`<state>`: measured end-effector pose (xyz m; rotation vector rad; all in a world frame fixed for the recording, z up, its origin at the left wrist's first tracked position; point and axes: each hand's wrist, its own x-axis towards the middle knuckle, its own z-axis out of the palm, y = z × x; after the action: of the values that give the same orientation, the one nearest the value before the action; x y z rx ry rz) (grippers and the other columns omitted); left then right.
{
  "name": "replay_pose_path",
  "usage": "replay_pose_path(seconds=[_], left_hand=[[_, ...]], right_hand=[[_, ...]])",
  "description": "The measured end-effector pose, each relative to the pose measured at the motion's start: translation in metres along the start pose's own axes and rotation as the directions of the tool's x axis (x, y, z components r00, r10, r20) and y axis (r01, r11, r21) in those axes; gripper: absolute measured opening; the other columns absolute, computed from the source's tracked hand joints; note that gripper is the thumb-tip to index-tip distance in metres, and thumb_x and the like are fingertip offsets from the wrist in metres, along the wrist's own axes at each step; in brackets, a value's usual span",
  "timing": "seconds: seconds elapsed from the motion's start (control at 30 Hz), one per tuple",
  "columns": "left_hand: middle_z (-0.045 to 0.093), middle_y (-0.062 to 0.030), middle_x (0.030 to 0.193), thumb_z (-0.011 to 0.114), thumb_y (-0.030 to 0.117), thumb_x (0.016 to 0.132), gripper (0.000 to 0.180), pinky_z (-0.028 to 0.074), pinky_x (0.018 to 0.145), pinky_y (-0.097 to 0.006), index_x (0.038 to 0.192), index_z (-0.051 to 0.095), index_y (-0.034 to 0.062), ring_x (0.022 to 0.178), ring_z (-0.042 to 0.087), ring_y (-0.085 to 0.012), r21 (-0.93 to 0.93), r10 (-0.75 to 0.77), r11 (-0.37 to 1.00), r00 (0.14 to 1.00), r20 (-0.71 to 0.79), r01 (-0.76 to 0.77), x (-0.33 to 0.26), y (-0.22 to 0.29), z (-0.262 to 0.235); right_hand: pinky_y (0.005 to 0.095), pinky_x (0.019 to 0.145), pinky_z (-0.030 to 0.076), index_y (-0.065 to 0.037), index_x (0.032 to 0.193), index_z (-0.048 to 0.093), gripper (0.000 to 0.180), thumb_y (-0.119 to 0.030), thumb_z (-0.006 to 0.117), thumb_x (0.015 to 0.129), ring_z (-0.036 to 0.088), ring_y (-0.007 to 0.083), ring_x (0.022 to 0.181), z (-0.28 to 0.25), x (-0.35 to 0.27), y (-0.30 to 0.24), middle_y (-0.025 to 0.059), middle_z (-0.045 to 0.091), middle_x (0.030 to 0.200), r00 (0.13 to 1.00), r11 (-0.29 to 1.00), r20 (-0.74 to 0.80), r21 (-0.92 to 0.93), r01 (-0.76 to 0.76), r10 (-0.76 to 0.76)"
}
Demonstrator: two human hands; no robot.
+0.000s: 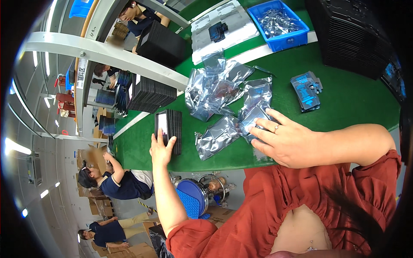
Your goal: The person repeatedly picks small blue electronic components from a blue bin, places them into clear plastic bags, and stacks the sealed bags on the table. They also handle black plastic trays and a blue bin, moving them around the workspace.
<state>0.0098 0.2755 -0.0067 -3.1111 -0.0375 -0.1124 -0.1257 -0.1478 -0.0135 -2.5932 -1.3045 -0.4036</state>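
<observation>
My left hand [162, 151] rests on the near end of a stack of thin black panels [174, 129] at the table's left. Its fingers and thumb are spread and touch the stack. With fingers spread, my right hand [282, 139] lies on a shiny silver anti-static bag [257, 112]; something dark with blue print shows through the film. Beside it, towards my left hand, is another silver bag [217, 137]. Farther back sits a heap of crumpled silver bags [215, 90]. To the right, a small pile of black parts with blue print [306, 91] lies uncovered.
The green table [344, 92] carries a blue bin [279, 26] of small metal parts and tall black stacks [352, 38] at the back right. A white metal frame post [142, 66] crosses the left. Co-workers [122, 182] and cardboard boxes are beyond; a blue stool [191, 195] stands below the edge.
</observation>
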Motion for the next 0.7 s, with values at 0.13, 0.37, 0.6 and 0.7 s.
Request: replay_pose_path(seconds=[0.13, 0.37, 0.6, 0.7], left_hand=[[0.031, -0.0295, 0.145, 0.063, 0.059, 0.079, 0.084, 0.032, 0.108, -0.048, 0.146, 0.033, 0.0175, 0.134, 0.034, -0.0417, -0.153, 0.033, 0.987, 0.991, -0.126, -0.052, 0.008, 0.001, -0.011], [0.013, -0.0042, 0.158, 0.058, 0.062, 0.081, 0.081, 0.014, 0.103, -0.071, 0.149, 0.023, 0.0342, 0.144, 0.010, -0.0371, -0.142, 0.017, 0.990, 1.000, 0.019, -0.014, 0.053, 0.028, 0.013], [0.013, -0.0005, 0.158, 0.064, 0.059, 0.078, 0.086, 0.017, 0.103, -0.072, 0.149, 0.019, 0.0363, 0.144, 0.011, -0.0361, 0.002, -0.027, 1.000, 0.999, 0.040, 0.027, 0.052, 0.053, 0.014], [0.015, -0.0044, 0.157, 0.063, 0.057, 0.079, 0.089, 0.018, 0.103, -0.071, 0.150, 0.017, 0.0309, 0.143, 0.013, -0.0361, 0.043, -0.048, 0.998, 0.999, -0.011, 0.048, 0.047, 0.053, 0.004]], right_hand=[[0.0534, 0.107, 0.029, 0.004, 0.120, 0.056, 0.040, -0.017, 0.050, 0.085, 0.045, 0.0336, 0.126, -0.014, -0.017, 0.004, 0.0216, 0.049, 0.131, 0.999, 1.000, 0.033, 0.026, -0.005, 0.004], [0.0534, 0.108, 0.029, 0.002, 0.116, 0.058, 0.036, -0.016, 0.050, 0.086, 0.046, 0.0321, 0.124, -0.017, -0.043, 0.002, 0.0211, 0.050, 0.131, 0.999, 0.997, 0.007, 0.064, 0.036, -0.037], [0.0521, 0.108, 0.030, 0.002, 0.115, 0.059, 0.035, -0.017, 0.051, 0.086, 0.046, 0.0304, 0.124, -0.019, -0.079, 0.008, 0.0188, 0.052, 0.131, 1.000, 0.999, 0.011, 0.044, 0.001, -0.001], [0.0518, 0.108, 0.031, 0.002, 0.112, 0.061, 0.033, -0.016, 0.052, 0.085, 0.047, 0.0308, 0.124, -0.020, -0.092, 0.009, 0.0185, 0.053, 0.129, 0.999, 0.996, -0.025, 0.087, 0.025, -0.022]])
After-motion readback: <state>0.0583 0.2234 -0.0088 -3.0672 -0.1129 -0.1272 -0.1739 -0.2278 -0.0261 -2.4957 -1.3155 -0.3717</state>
